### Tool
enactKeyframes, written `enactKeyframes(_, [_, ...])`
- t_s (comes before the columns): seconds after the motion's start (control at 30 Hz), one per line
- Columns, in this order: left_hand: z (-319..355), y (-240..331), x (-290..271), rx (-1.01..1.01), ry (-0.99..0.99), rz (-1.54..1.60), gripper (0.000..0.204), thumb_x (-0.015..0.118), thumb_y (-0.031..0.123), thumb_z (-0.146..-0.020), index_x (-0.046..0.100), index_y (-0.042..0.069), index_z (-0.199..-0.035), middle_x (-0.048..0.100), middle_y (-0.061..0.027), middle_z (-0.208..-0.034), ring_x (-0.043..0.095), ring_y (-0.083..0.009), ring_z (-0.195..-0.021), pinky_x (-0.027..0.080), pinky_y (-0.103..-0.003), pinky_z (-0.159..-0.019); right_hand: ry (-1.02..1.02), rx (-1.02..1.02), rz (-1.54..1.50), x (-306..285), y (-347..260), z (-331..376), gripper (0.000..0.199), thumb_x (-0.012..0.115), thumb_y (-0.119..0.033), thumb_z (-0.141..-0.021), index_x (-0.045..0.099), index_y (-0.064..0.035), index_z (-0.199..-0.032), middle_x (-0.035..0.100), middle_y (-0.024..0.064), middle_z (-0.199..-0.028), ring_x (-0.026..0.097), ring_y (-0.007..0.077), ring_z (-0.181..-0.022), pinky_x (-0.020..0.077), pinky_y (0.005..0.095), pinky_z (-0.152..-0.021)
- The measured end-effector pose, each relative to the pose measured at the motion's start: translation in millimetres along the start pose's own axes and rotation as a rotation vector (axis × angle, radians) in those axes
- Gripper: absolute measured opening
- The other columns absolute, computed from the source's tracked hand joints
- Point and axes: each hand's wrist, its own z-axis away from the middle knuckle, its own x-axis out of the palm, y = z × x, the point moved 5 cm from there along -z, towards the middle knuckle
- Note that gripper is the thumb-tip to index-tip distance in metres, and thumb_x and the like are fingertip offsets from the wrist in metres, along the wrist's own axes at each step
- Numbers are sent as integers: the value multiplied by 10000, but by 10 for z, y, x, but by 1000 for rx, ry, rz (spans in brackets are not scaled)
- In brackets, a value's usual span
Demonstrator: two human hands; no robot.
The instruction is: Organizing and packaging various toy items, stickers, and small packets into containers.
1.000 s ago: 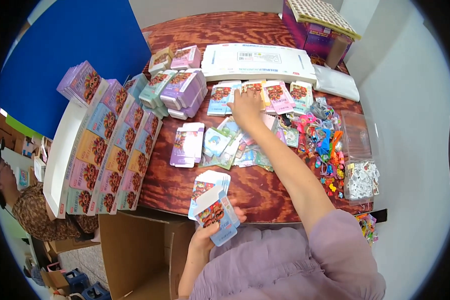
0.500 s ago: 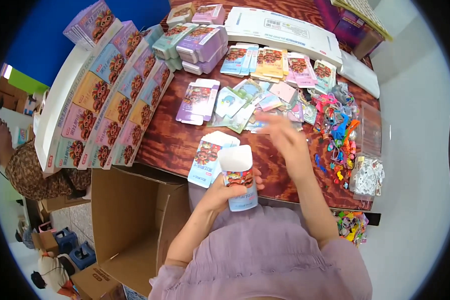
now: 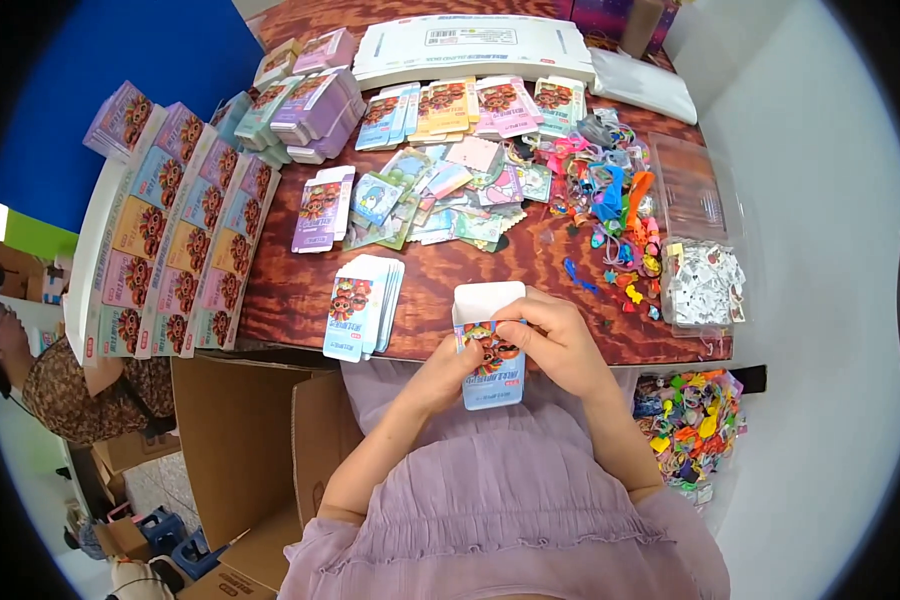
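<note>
my left hand (image 3: 435, 380) gripped the blue box (image 3: 495, 390) at 8 o'clock, my right hand (image 3: 560, 345) pinched its edge at 2; it sat between them, neither nearer, long axis 12-to-6, flap (image 3: 489, 300) at 12.

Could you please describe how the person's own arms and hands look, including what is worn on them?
The left hand and right hand are bare; no gloves, rings or watch can be seen. The forearms are uncovered too. The short sleeves are loose, plain and light purple.
</note>
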Motion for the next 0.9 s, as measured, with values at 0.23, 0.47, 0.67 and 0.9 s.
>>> enactKeyframes(0.23, [372,486,206,418,321,-375,509,600,-36,-922,450,-15,-1408,628,-122,-1220,630,-170,-1071,525,-301,-907,99,3,-17,-70,-82,96,212,582,-77,-949,649,10,-1130,655,114,-1137,627,174,-1007,499,301,-853])
enactKeyframes(0.47, [568,685,178,429,280,-751,564,695,-74,-831,521,32,-1357,581,-105,-1134,662,-186,-984,586,-303,-815,249,-147,-573,190,-37,130,303,672,42,-870,540,-23,-1135,483,163,-1376,577,206,-1159,519,311,-917])
enactKeyframes(0.67, [664,600,-18,366,279,-706,471,730,-61,-811,568,11,-1247,584,-78,-1129,658,-145,-964,569,-269,-768,63,61,-175,253,161,197,185,679,4,-886,538,-23,-1002,598,10,-968,614,59,-875,497,204,-727])
enactKeyframes(0.9, [699,553,-168,390,374,-601,443,706,-44,-840,481,-1,-1219,613,-121,-1109,670,-184,-959,580,-299,-752,105,27,-284,418,-29,31,203,590,-2,-923,641,9,-1119,623,127,-1175,632,142,-1009,524,260,-796])
